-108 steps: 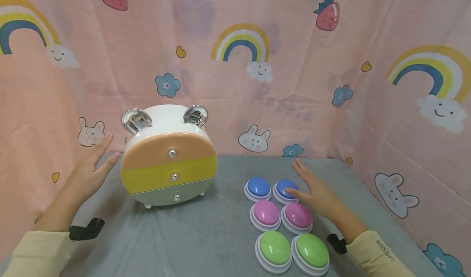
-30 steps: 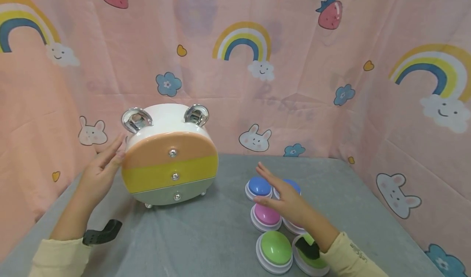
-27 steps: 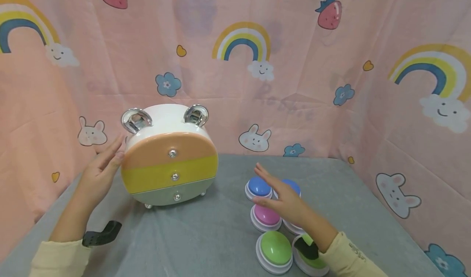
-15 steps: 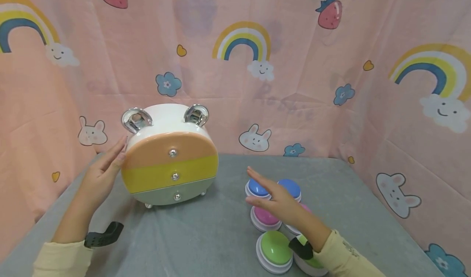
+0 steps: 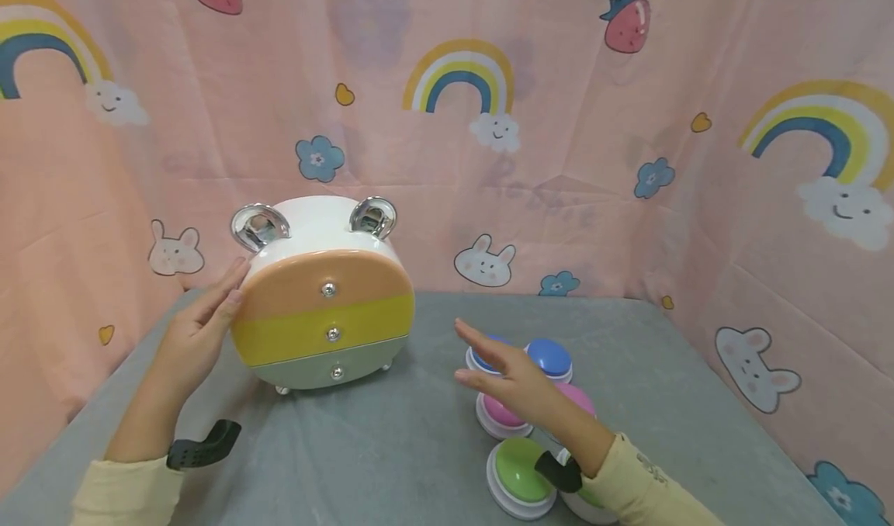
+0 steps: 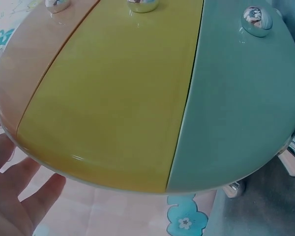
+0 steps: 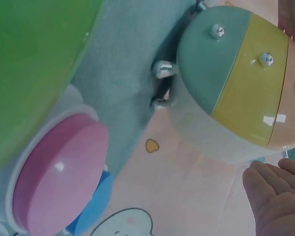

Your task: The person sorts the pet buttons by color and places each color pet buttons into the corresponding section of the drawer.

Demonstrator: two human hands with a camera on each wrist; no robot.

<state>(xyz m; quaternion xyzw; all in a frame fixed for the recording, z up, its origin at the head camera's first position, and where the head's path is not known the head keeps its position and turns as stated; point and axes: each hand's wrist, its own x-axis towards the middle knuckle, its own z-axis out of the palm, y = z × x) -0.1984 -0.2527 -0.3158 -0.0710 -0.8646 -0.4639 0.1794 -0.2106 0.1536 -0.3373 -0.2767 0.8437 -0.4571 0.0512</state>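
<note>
A rounded mini chest of drawers (image 5: 323, 320) with orange, yellow and green fronts, chrome knobs and two chrome ears stands upright on the cloth-covered table. Along its left side lies my left hand (image 5: 190, 347), fingers extended; in the left wrist view its fingers (image 6: 46, 196) lie by the chest's edge, and I cannot tell if they press on it. My right hand (image 5: 522, 390) hovers with straight fingers over the push buttons, holding nothing. It partly hides a blue button (image 5: 489, 353) and a pink one (image 5: 504, 411). In the right wrist view, the chest (image 7: 236, 83) appears beyond this hand (image 7: 278, 199).
Several dome buttons with white bases stand in pairs on the right: blue (image 5: 549, 358), pink (image 5: 576, 396) and green (image 5: 522, 472). Grey cloth (image 5: 363, 448) covers the table. A pink patterned curtain (image 5: 573, 223) surrounds the back and sides. A black camera mount sits on each wrist.
My right hand has moved left across the buttons, from the right blue one to past the left blue one. My left hand has come rightward to the chest's side. The chest stays put.
</note>
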